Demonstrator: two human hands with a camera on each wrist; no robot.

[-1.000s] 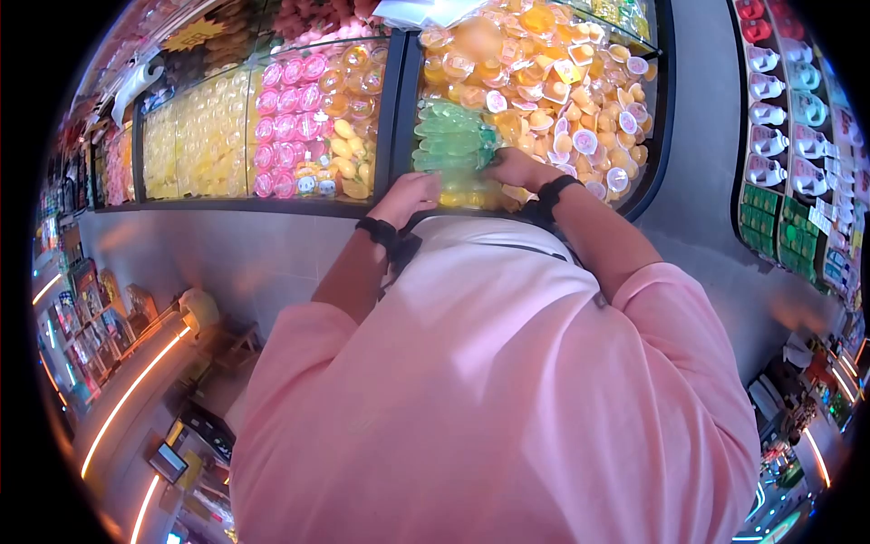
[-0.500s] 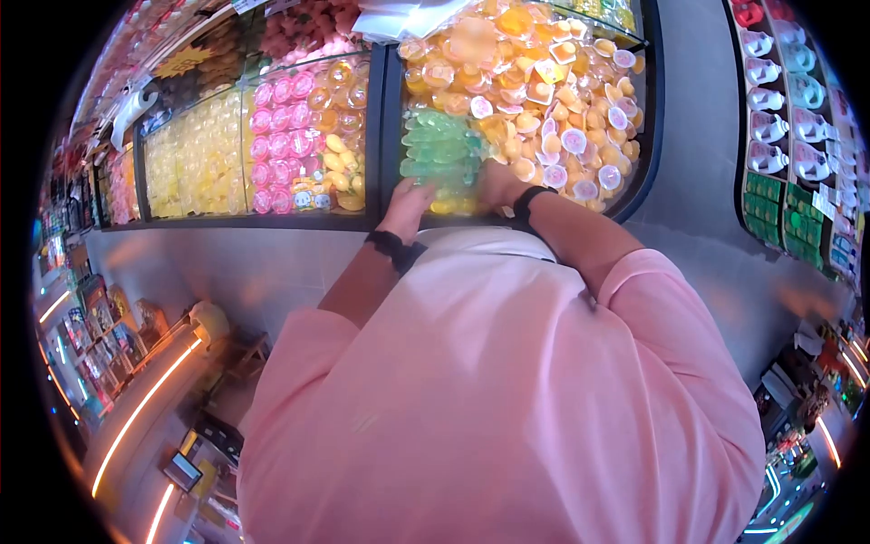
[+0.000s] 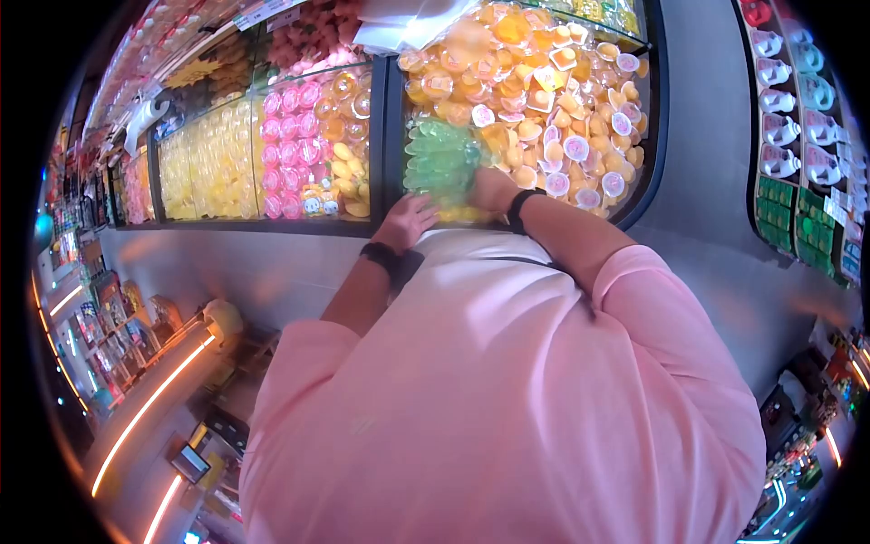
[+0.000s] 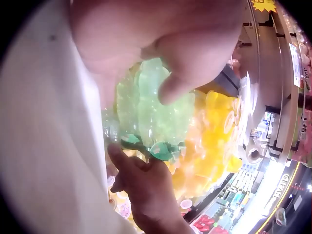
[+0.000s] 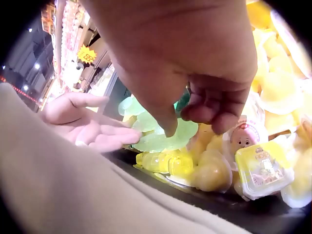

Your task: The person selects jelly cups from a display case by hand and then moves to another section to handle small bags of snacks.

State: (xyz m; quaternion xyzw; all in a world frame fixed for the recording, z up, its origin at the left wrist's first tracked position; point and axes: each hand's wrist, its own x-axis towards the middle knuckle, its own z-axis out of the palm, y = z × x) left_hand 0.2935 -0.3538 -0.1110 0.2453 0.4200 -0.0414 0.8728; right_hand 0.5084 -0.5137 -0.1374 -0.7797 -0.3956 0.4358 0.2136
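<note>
Several translucent green, long jelly-like packs (image 3: 439, 159) lie side by side at the front left of the orange bin. In the left wrist view, dark green leaf-like ends (image 4: 160, 150) show on them. My right hand (image 3: 494, 190) is at these ends. Its thumb and curled fingers pinch a dark green end (image 5: 182, 100) in the right wrist view. On the other side of the packs, my left hand (image 3: 408, 222) has its fingers extended, fingertips beside the green packs. Yellow packs (image 5: 168, 162) lie just in front of the green ones, by the bin's edge.
Orange jelly cups (image 3: 544, 118) fill the bin around and behind. A dark divider (image 3: 388, 136) separates pink round packs (image 3: 288, 154) on the left. White plastic bags (image 3: 408, 25) lie at the back. A bottle shelf (image 3: 779, 127) stands right.
My left hand has dropped slightly and spread its fingers. My right hand has come a little nearer the body, staying at the green packs, which look more bunched. The head view has shifted slightly.
</note>
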